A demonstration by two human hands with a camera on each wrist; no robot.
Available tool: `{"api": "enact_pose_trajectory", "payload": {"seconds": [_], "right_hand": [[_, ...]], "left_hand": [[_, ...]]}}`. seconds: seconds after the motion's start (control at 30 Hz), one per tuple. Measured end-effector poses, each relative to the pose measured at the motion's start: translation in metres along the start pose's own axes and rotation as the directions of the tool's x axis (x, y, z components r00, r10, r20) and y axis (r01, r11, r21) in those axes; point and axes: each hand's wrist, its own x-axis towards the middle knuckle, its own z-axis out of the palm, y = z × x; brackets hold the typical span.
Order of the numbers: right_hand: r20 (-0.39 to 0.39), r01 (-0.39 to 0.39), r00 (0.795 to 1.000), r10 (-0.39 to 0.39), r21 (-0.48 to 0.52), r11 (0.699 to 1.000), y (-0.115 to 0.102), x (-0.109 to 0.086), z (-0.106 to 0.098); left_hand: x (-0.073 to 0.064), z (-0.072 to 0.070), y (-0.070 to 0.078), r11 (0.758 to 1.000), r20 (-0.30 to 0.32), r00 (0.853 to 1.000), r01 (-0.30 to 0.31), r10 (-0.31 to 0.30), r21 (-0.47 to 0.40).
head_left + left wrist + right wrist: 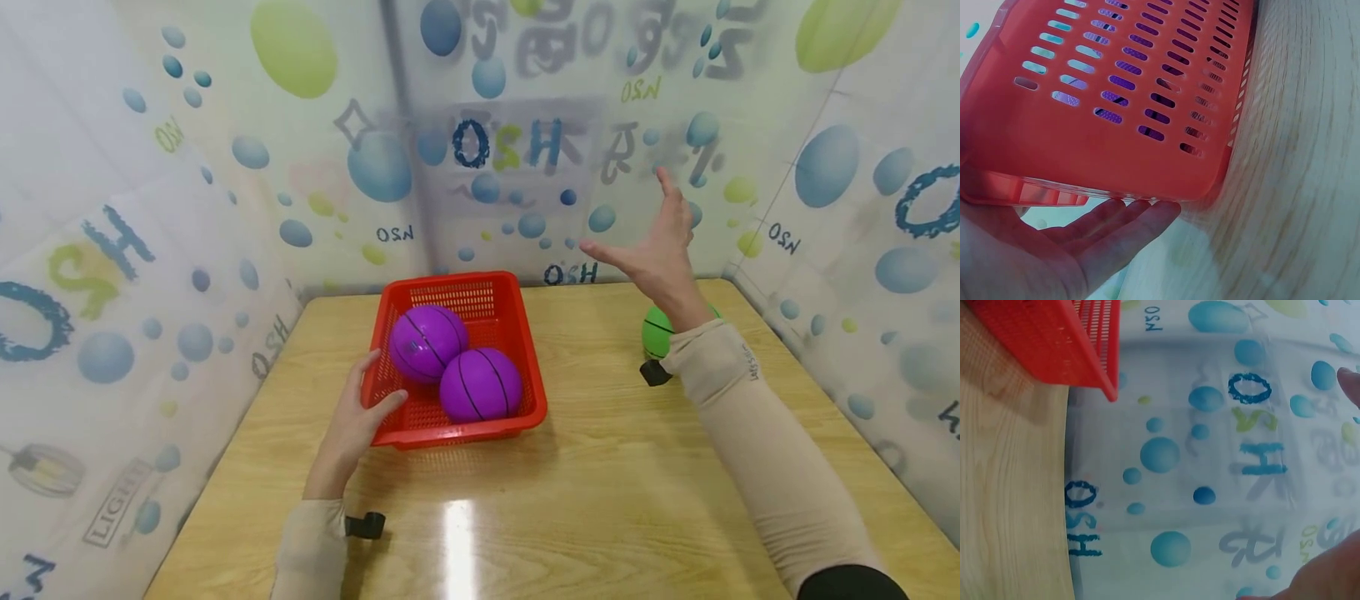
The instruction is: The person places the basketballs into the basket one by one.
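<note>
A red plastic basket (536, 392) with slotted walls stands on the table, holding two purple balls with black lines. One purple ball (420, 343) lies toward the back left and the other purple ball (482, 386) toward the front right, touching it. My left hand (352, 429) grips the basket's left side, thumb over the rim and fingers against the outer wall, as the left wrist view shows. Raised in the air right of the basket, my right hand (660, 258) holds nothing, thumb and fingers spread apart. A green ball (656, 332) sits partly hidden behind the right wrist.
The wooden table (585, 492) runs up to a patterned curtain (525, 217) at the back, with similar sheets on the left and right sides. A small black device (365, 526) sticks out from the left wrist, and another black device (655, 372) from the right.
</note>
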Motion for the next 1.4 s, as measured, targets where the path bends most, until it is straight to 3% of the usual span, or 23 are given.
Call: {"api": "enact_pose_trajectory", "payload": {"seconds": [0.2, 0.47, 0.73, 1.03, 1.4], "right_hand": [[-0.029, -0.082, 0.996, 0.083, 0.030, 0.996, 0.021, -0.001, -0.016], [-0.085, -0.135, 0.987, 0.135, 0.001, 0.991, 0.053, -0.002, -0.031], [-0.072, -0.176, 0.982, 0.172, -0.052, 0.983, 0.083, -0.011, -0.039], [-0.049, -0.265, 0.964, 0.262, -0.103, 0.959, 0.114, -0.024, -0.047], [0.005, -0.300, 0.953, 0.303, -0.117, 0.947, 0.142, -0.044, -0.044]], "left_hand": [[0.000, 0.000, 0.001, 1.000, -0.006, 1.000, 0.002, -0.002, 0.017], [0.000, -0.001, 0.001, 1.000, -0.003, 1.000, 0.007, -0.007, 0.017], [0.000, -0.001, 0.003, 1.000, -0.002, 1.000, 0.019, -0.019, 0.014], [0.000, 0.000, 0.002, 1.000, 0.005, 1.000, 0.026, -0.026, 0.014], [0.002, -0.001, -0.001, 1.000, 0.001, 1.000, 0.008, -0.008, 0.020]]}}
